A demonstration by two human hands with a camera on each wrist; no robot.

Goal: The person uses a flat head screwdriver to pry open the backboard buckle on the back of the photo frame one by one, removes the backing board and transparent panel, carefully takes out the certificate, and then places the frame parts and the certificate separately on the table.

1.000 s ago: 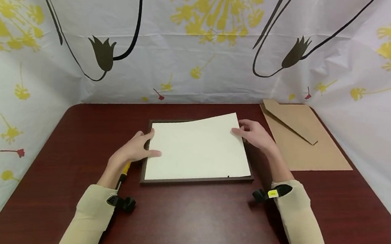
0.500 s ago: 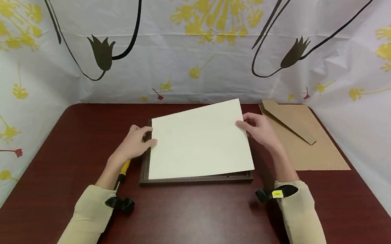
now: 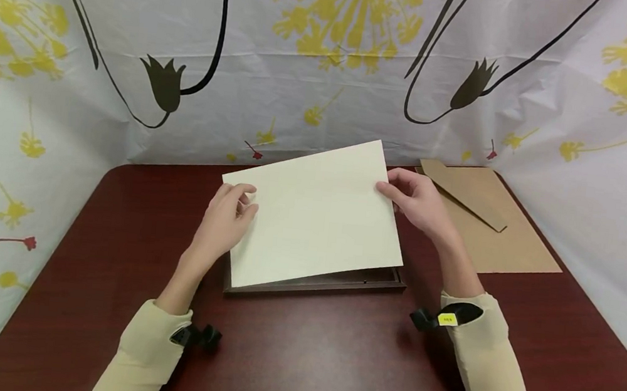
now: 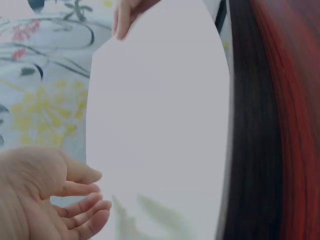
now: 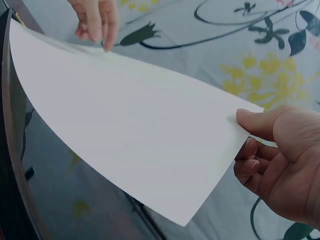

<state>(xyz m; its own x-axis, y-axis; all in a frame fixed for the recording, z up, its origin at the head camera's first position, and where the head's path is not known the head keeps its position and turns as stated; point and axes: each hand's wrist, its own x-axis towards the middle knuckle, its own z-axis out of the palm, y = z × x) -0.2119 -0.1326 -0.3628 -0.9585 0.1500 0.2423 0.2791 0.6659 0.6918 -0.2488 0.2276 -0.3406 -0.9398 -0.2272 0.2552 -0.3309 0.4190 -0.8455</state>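
Observation:
A stiff white sheet (image 3: 311,214) is tilted up over a dark picture frame (image 3: 316,286), its right side raised and its front left corner still near the frame. My right hand (image 3: 417,199) pinches the sheet's right edge, thumb on top and fingers below, as the right wrist view shows on the sheet (image 5: 130,120). Close to the sheet's left edge, my left hand (image 3: 226,218) has loosely bent fingers. In the left wrist view that hand (image 4: 55,195) casts a shadow on the sheet and appears to hold nothing. The sheet hides most of the frame's inside.
A brown backing board (image 3: 513,240) with a folded stand flap (image 3: 463,200) lies at the back right of the dark red table (image 3: 320,360). Behind the table hangs a patterned white cloth (image 3: 300,93) that also runs along both sides.
The sheet has risen from the frame and shifted back and left, held by my right hand. My left hand has let go of its edge and now covers the yellow-handled tool.

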